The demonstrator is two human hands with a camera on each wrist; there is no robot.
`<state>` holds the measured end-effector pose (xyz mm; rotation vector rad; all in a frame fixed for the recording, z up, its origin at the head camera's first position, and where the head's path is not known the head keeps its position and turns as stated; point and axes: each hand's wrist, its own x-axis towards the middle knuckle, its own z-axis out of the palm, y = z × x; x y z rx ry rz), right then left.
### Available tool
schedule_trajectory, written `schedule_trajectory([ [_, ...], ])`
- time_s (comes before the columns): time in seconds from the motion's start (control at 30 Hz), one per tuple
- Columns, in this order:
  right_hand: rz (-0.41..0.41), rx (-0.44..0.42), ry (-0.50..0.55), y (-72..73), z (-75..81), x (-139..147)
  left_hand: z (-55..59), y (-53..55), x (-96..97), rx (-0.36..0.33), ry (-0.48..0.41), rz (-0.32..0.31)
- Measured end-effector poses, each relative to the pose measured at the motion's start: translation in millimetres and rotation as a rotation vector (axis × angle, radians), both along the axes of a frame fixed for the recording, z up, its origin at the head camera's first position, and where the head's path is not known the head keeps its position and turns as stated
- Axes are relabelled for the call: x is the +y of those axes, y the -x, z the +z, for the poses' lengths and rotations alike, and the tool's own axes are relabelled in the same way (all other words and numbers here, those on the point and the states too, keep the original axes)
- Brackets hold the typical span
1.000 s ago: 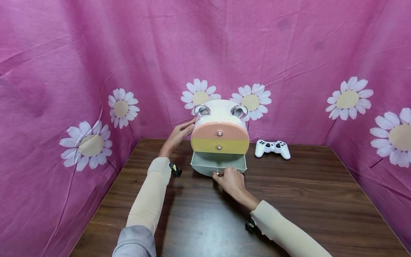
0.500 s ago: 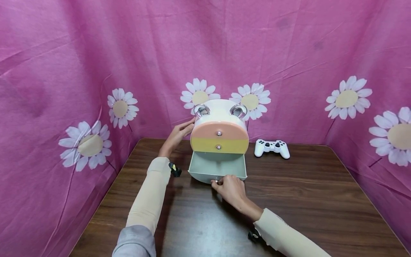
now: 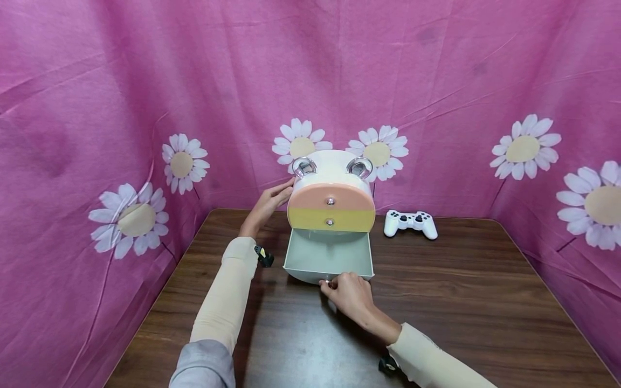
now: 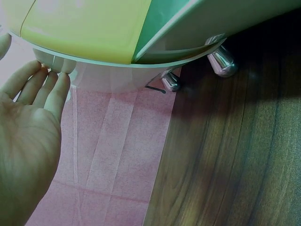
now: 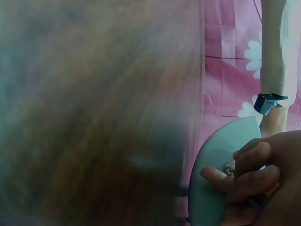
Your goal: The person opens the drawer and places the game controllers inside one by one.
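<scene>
Creased pink cloth [image 3: 242, 70] printed with white, yellow-centred daisies [image 3: 523, 148] hangs behind the brown wood-grain desk [image 3: 485, 291] and along both its sides; a pale glare [image 3: 305, 350] lies on the desk's near part.

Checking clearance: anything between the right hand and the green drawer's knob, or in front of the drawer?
Nothing visible. The right hand pinches the knob on the green drawer; only that hand and its arm stand in front. The white controller sits off right.

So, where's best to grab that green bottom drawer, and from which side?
Probably take the drawer by its silver knob, pinching from the front as the right hand does: the knob juts out toward the viewer, midway across the front panel.
</scene>
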<state>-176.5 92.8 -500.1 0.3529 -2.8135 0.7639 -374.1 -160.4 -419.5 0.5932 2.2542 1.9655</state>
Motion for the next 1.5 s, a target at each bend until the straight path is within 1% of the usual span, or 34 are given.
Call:
schedule_trajectory([
  [0.13,0.010,-0.025,-0.028,-2.7,1.6,1,-0.3,-0.6,-0.9,0.009,0.012,-0.001],
  [0.27,0.018,-0.061,-0.057,-4.5,6.5,1,0.2,-1.6,-1.0,0.012,0.023,0.003],
  [0.5,0.021,-0.081,-0.086,-5.4,9.9,1,-0.6,-0.5,-0.3,0.019,0.016,0.006],
  [0.63,0.025,-0.109,-0.086,-5.6,11.1,1,-0.3,-0.7,-0.6,0.029,0.022,0.014],
  [0.8,0.050,-0.141,-0.080,-7.2,14.6,3,-0.7,-1.0,-0.5,0.027,0.015,0.014],
  [0.93,0.065,-0.168,-0.066,-8.7,20.4,7,-0.3,-1.5,0.4,0.021,0.004,0.012],
  [1.03,0.079,-0.179,-0.046,-8.7,27.9,11,-0.1,-1.9,1.2,0.019,-0.007,0.009],
  [1.17,0.090,-0.145,-0.011,-5.9,41.3,18,0.8,-2.0,1.3,0.027,0.004,0.013],
  [1.27,0.098,-0.092,0.017,-1.1,51.7,26,0.6,-2.1,0.8,0.027,0.007,0.013],
  [1.37,0.119,-0.037,0.031,6.2,62.0,38,0.1,-2.0,0.5,0.025,0.010,0.014],
  [1.5,0.142,0.023,0.020,19.9,74.8,59,-0.6,-1.4,0.5,0.032,0.014,0.015],
])
